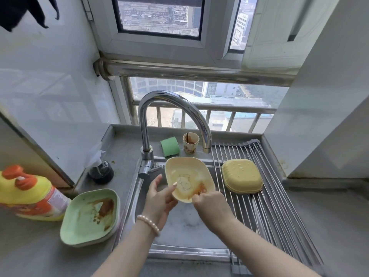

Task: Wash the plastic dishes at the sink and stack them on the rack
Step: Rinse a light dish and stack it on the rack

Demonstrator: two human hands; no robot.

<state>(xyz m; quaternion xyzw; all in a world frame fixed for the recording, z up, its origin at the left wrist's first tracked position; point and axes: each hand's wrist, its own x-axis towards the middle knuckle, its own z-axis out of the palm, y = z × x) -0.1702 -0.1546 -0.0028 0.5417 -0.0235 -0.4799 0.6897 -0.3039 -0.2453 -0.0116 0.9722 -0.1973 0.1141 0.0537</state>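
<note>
My left hand (159, 198) grips a pale yellow plastic dish (185, 170) by its near left rim, thumb inside it, and tilts it over the sink (179, 222). A brown sauce smear lies in the dish's lower right. My right hand (209, 202) has its fingers curled down into the dish on that smear. A yellow dish (241, 175) lies upside down on the metal roll-up rack (279, 212) over the sink's right side. Green dishes (87, 218), stacked and smeared with brown sauce, sit on the counter to the left.
The curved faucet (169, 116) arches over the sink, with no water visible from its spout. Behind it stand a green sponge (169, 145) and a stained paper cup (190, 142). A yellow detergent bottle (30, 194) lies at the far left; a dark pump bottle (100, 170) stands nearby.
</note>
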